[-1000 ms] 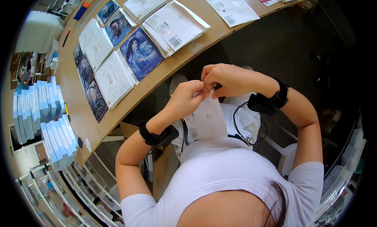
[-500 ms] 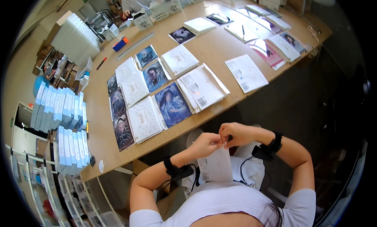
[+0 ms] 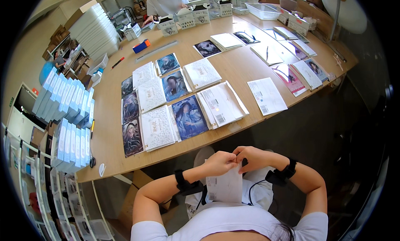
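My left hand (image 3: 221,162) and my right hand (image 3: 254,157) meet over my lap, both pinching the top edge of a white printed envelope (image 3: 225,187). The fingertips nearly touch, and they cover part of that edge. The envelope hangs upright against my white clothes, with a barcode-like patch low on its left. On the table ahead lies a similar white envelope (image 3: 266,96). To its left is a stack of white envelopes (image 3: 222,105). Beside that stack are blue illustrated cards (image 3: 188,118), white patterned packets (image 3: 156,127) and dark illustrated cards (image 3: 133,136).
Blue-white boxes (image 3: 68,99) stand stacked at the table's left edge, near scissors (image 3: 92,161). An orange-blue block (image 3: 141,46) and a ruler (image 3: 156,52) lie farther back. White cartons (image 3: 185,19) stand before a person (image 3: 164,5) across the table (image 3: 233,66).
The view has shifted, bringing more of the table's far side and the person there into sight. Both hands stay together at the envelope's top edge, with only slight finger movement.
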Motion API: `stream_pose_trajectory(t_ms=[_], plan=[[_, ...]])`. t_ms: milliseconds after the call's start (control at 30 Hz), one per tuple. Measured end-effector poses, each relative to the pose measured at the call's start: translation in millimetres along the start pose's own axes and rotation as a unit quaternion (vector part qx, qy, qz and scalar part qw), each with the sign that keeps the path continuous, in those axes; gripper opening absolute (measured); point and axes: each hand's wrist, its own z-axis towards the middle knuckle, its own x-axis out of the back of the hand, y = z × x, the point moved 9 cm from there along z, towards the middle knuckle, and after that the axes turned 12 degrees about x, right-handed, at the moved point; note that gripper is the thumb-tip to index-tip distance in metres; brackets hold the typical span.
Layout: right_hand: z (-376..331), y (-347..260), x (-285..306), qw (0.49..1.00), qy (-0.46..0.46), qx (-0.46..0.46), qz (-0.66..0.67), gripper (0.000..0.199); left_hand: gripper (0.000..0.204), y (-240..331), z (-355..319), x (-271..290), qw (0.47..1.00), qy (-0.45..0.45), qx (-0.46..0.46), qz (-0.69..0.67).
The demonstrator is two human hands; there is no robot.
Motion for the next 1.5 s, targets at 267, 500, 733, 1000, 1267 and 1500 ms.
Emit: stream_pose_trajectory(t_ms=[267, 500, 733, 1000, 1267, 1500], plan=[[2.9, -1.3, 2.4, 1.0, 0.003, 0.003, 0.003, 0.023, 0.01, 8.6, -4.2, 7.0, 0.999, 0.031, -0.039, 0.015], [6.5, -4.4, -0.4, 1.0, -0.011, 0.009, 0.019, 0.012, 0.01, 5.5, -7.2, 6.3, 0.998, 0.026, -0.06, 0.003], [3.5, -0.6, -8.2, 0.997, -0.044, -0.045, -0.034, 0.007, 0.01, 1.2, -5.9, 8.3, 0.997, 0.037, -0.05, 0.038], [-1.5, 5.0, -22.8, 0.971, -0.146, -0.118, -0.146, 0.012, 0.021, 9.8, -10.1, -0.2, 0.992, -0.014, -0.079, 0.1], [-7.2, -5.4, -27.7, 0.984, -0.112, -0.077, -0.116, 0.017, 0.025, 6.3, -8.4, -0.2, 0.99, -0.016, -0.036, 0.133], [-15.9, 8.3, -47.8, 0.981, -0.122, -0.141, -0.061, 0.024, 0.023, -12.9, -5.7, 1.9, 0.989, -0.009, 0.014, 0.149]])
